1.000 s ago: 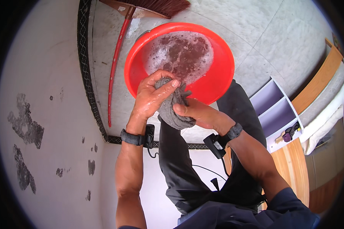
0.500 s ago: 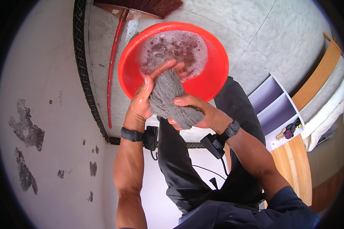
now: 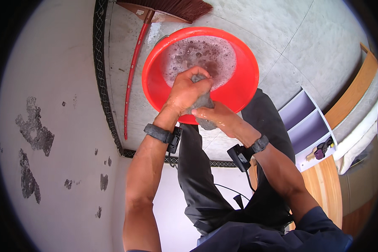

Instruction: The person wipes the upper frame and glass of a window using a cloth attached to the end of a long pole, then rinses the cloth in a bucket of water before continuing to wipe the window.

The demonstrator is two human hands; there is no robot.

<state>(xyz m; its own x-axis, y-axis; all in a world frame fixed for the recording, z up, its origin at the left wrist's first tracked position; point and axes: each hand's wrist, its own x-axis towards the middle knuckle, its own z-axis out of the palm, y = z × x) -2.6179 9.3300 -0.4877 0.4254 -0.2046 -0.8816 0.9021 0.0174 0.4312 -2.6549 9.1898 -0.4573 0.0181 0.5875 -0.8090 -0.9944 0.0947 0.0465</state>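
Observation:
Both my hands grip a wet grey cloth (image 3: pixel 204 102) over the near side of a red plastic basin (image 3: pixel 244 80). My left hand (image 3: pixel 188 91) is wrapped round the cloth's upper part, fingers curled over it. Lower down, my right hand (image 3: pixel 217 117) clasps the other end, thumb on top, and a bit of cloth sticks out below. Most of the cloth is hidden by my fingers. Foamy, brownish water (image 3: pixel 199 54) lies in the basin.
A broom with a red handle (image 3: pixel 135 69) and dark red bristles lies on the tiled floor left of the basin. A pale lilac shelf unit (image 3: pixel 304 122) and a wooden board (image 3: pixel 352 90) stand at the right. A peeling white wall (image 3: pixel 63 168) rises at the left.
My left hand has gone from lying open under the cloth to closing over it. The cloth is now squeezed into a narrower bundle. The view has shifted slightly.

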